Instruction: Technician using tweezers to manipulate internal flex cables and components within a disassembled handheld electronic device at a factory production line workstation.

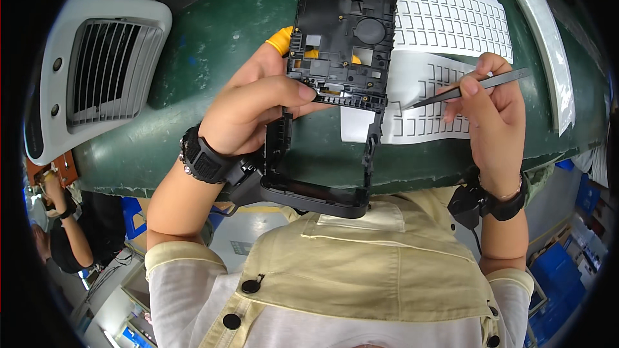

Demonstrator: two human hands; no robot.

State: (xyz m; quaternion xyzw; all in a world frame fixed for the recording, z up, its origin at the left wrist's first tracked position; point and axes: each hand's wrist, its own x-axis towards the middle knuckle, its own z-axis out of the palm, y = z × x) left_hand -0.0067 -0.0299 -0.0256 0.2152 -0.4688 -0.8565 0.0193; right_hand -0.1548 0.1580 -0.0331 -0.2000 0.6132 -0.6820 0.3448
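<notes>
My left hand [258,93] grips a black plastic frame [345,32], with the thumb on its edge and yellow finger cots on fingers behind it. The frame has a flat panel with small posts and cut-outs, and an open U-shaped end toward my chest. My right hand [493,109] pinches dark tweezers [477,87]. Their tips rest at or just above a white sheet [367,125] that bears rows of thin black L-shaped strips. Whether the tips hold a strip is too small to tell. Another sheet [451,19] of similar strips lies farther back.
A white device with a grille [113,64] stands at the left of the green table mat [200,32]. A long clear plastic packet [538,38] lies at the right. Beyond the table at lower left, another person's arm [77,235] shows. Blue bins [558,277] stand at lower right.
</notes>
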